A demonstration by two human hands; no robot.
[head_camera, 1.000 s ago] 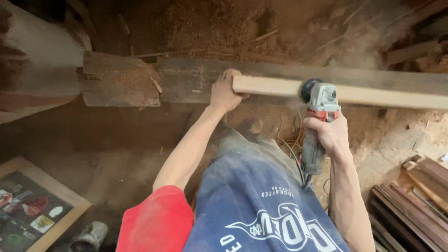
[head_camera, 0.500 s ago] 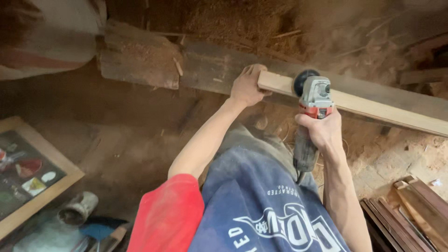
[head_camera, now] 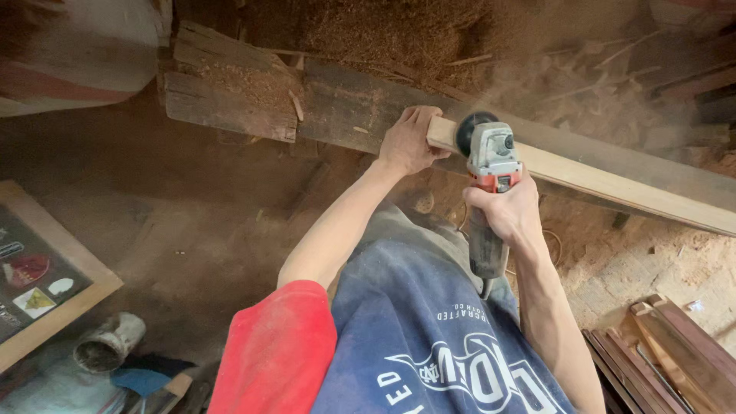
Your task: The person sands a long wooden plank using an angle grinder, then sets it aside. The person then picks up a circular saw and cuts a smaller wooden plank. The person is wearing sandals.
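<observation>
Grinder (head_camera: 491, 165) sits in your right hand (head_camera: 510, 215), grip clenched around its body, its disc at the near end of the pale wood strip (head_camera: 606, 180). That strip runs from centre out toward four o'clock, lying on a dark weathered plank (head_camera: 307, 100). Your left hand (head_camera: 406, 142), at eleven o'clock from the grinder, is clenched over the strip's end. Sawdust (head_camera: 383, 27) is heaped at twelve o'clock.
</observation>
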